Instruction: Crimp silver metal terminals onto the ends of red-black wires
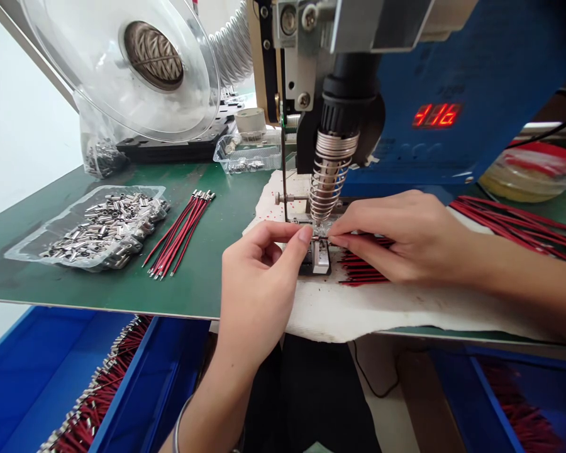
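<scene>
Your left hand point(259, 264) and right hand point(396, 236) meet under the coiled nozzle point(330, 176) of the heat gun. Both pinch the same thin wire point(319, 234) from opposite sides, thumb and forefinger closed on it, with the fingers point(304, 234) of your left hand almost touching those of your right. The wire lies across the small metal fixture point(317, 258) directly below the nozzle, on the white cloth point(358, 308).

Just right of the nozzle, under your right palm, a loose bundle of red wires point(361, 270) rests on the cloth. Farther right of it, more long red wires point(514, 229) fan out across the bench point(202, 277). Left of the nozzle lies a short bundle of red and black leads point(179, 233), and beyond that a clear tray of small metal sleeves point(104, 229). Above the tray hangs a large clear reel point(136, 63). Behind the nozzle, the blue machine body shows a red display point(436, 116) reading 416.

The nozzle sits very close above your fingertips and crowds the space over the fixture. Below the bench edge, blue bins point(42, 377) hold more finished leads.
</scene>
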`<state>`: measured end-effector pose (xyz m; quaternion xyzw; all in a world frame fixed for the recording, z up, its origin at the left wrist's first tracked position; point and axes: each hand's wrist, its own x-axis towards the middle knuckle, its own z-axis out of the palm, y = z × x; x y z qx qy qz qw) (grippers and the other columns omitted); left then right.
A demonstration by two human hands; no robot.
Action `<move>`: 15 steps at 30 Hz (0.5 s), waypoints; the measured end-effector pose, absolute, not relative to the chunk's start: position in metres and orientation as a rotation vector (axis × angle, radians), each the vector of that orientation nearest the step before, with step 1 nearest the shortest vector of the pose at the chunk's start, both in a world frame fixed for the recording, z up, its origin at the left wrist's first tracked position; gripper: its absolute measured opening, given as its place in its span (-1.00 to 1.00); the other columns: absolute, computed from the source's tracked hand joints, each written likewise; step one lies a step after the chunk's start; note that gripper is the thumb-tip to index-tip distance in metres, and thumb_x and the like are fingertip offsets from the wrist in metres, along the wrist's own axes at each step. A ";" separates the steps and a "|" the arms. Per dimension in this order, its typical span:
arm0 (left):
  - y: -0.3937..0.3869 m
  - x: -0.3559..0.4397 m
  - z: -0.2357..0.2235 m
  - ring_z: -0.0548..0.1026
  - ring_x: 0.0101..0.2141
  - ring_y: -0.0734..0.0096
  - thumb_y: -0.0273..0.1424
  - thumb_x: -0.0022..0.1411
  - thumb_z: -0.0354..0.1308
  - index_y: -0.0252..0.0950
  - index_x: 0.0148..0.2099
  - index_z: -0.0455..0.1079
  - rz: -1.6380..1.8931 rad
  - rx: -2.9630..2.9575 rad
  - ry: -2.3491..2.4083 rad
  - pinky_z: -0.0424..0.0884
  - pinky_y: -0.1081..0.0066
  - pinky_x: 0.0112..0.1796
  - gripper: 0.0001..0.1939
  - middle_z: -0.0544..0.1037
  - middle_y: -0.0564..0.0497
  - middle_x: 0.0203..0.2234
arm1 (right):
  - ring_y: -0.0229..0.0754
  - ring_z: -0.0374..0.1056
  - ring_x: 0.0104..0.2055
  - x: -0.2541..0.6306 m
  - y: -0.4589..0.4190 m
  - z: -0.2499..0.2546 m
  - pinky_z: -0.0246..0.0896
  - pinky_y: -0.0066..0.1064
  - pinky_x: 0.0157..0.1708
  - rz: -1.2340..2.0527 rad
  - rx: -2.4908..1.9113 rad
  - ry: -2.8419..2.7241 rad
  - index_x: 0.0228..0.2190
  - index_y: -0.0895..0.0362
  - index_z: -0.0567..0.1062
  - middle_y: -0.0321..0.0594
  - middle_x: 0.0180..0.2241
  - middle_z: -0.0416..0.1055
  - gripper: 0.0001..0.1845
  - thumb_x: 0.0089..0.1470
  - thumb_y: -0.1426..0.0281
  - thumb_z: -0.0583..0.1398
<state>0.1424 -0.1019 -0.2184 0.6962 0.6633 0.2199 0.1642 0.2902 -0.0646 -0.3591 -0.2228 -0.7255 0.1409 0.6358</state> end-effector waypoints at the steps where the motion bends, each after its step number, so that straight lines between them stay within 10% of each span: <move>1: -0.101 0.143 -0.219 0.47 -0.35 0.40 -0.16 0.25 0.28 -0.17 -0.29 0.58 0.626 1.985 1.895 0.33 0.47 -0.37 -0.79 0.32 0.09 -0.59 | -0.31 0.32 -0.42 0.290 -0.064 -0.359 0.13 -0.46 -0.43 0.320 -0.510 -1.658 -0.28 0.24 0.53 -0.23 -0.42 0.48 -0.86 0.25 0.51 0.15; 15: -0.103 0.144 -0.218 0.38 -0.43 0.50 -0.18 0.26 0.28 -0.18 -0.28 0.55 0.646 1.990 1.903 0.24 0.50 -0.44 -0.81 0.32 0.11 -0.58 | -0.31 0.28 -0.45 0.293 -0.065 -0.360 0.08 -0.43 -0.46 0.293 -0.541 -1.679 -0.29 0.22 0.54 -0.27 -0.44 0.45 -0.85 0.24 0.52 0.14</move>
